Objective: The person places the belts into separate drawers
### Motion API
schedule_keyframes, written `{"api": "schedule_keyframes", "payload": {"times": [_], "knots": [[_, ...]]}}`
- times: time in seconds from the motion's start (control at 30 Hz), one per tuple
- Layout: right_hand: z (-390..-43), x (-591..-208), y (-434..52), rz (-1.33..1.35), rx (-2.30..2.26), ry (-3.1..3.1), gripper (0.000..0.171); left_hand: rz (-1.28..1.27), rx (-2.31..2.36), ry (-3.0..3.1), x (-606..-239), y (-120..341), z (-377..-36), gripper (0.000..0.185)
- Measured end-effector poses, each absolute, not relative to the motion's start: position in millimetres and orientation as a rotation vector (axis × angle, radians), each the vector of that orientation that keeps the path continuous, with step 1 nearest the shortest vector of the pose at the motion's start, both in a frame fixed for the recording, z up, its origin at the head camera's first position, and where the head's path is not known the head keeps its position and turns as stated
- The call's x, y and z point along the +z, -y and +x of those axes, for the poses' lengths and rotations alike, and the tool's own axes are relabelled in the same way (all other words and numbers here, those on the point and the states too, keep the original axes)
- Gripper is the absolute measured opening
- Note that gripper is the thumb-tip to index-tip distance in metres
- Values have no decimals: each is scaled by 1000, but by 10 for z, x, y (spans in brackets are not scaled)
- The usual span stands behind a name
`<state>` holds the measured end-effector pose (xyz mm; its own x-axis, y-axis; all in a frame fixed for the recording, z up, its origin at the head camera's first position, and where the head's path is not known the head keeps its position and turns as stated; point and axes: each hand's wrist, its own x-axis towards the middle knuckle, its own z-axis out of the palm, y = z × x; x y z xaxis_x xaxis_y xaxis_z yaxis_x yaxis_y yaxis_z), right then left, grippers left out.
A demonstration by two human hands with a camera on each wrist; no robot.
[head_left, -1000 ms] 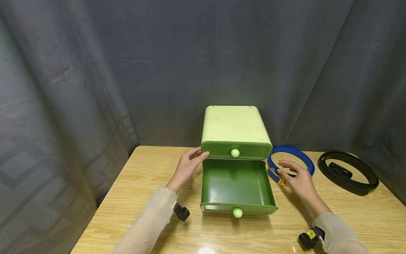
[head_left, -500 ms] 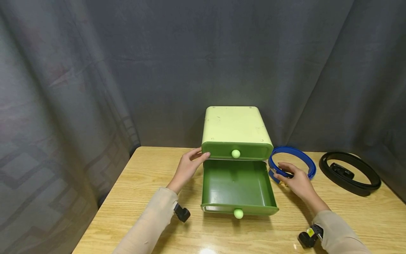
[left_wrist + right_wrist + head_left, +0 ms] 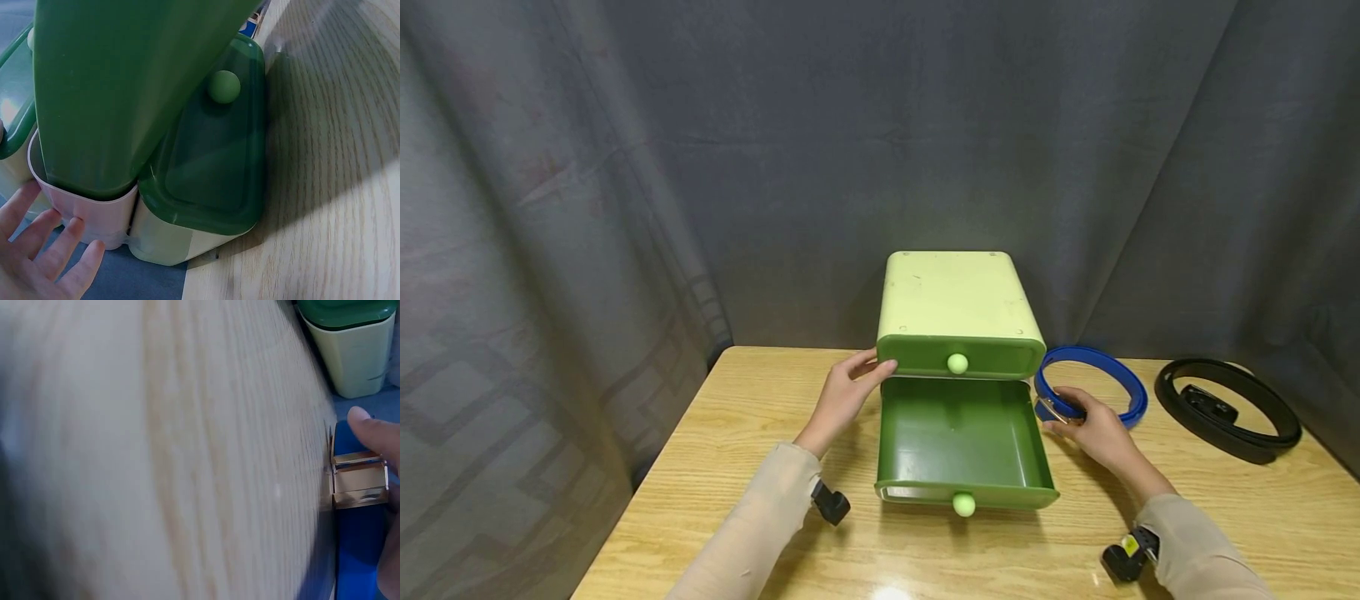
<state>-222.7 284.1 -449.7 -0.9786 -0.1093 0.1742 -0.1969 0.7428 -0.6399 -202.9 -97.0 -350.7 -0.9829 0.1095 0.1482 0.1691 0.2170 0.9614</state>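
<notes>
Right now, blue belt [image 3: 1093, 379] coiled on wooden surface [image 3: 760, 467], right of centre, just beside right wall of green drawer unit [image 3: 958, 312]. Right hand [image 3: 1093, 429] curled over coil's near edge at the gold buckle [image 3: 359, 481]; in right wrist view a fingertip [image 3: 362, 422] on the blue strap just above buckle, grip looks like a pinch, not fully visible. Left hand [image 3: 842, 396] left of centre, fingers nearly straight, resting against unit's left side at upper drawer [image 3: 958, 354] level; holding nothing. Lower drawer [image 3: 962, 433] pulled out toward bottom of frame, nothing seen inside, pale knob [image 3: 963, 504] at front. Black belt [image 3: 1228, 408] coiled at far right, well apart.

Risks, judged: coil gripped at only one spot, so could spring loose and unroll when lifted, tail dragging over surface or catching drawer rim. Buckle end heavy, could swing and knock drawer wall. Unit likely light plastic with drawer extended, so could slide or tip forward if left hand eases off.
</notes>
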Motion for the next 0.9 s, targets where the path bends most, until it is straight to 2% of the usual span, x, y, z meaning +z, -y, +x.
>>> {"api": "schedule_keyframes", "payload": {"times": [0.33, 0.67, 0.9], "knots": [[-2236, -4522, -2844, 249, 970, 2819, 59, -273, -1912, 2415, -3506, 979, -2027, 48], [-2201, -4534, -2825, 196, 980, 2764, 40, -279, -1919, 2412, -3525, 979, -2036, 48], [-2176, -4510, -2826, 190, 969, 2744, 38, -280, -1923, 2403, -3532, 972, -2042, 48]]}}
